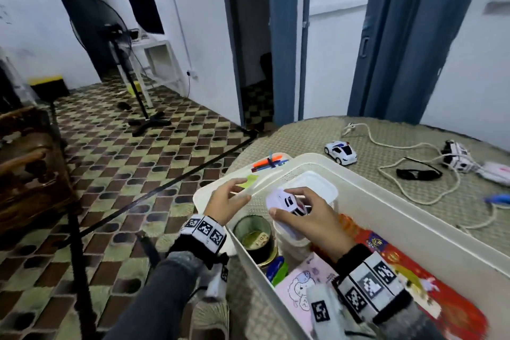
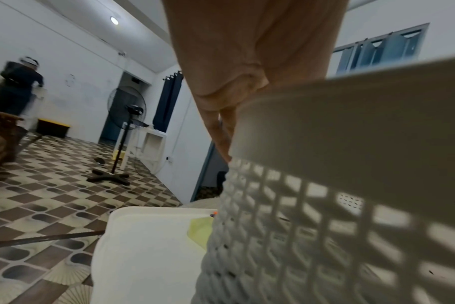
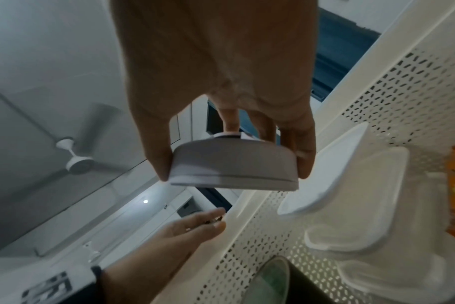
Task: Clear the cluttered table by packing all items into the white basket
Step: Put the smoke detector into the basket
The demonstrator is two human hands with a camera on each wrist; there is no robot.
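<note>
Packing a toy car into the white basket.

At the basket's left corner, left hand [image 1: 225,203] with fingers loosely spread, resting at the rim of the white basket [image 1: 408,212], holding nothing. Just right, above the basket's left end, right hand [image 1: 309,218] gripping a white toy car [image 1: 287,201] between thumb and fingers. Farther right on the tabletop [image 1: 303,130], a second toy car [image 1: 340,152], sunglasses [image 1: 418,173] and a white cable [image 1: 397,146].

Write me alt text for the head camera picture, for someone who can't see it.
A right hand holds a white toy car over a white basket partly filled with containers and papers, while the open left hand rests at the basket's rim. On the table behind lie another toy car, sunglasses and a white cable.
</note>
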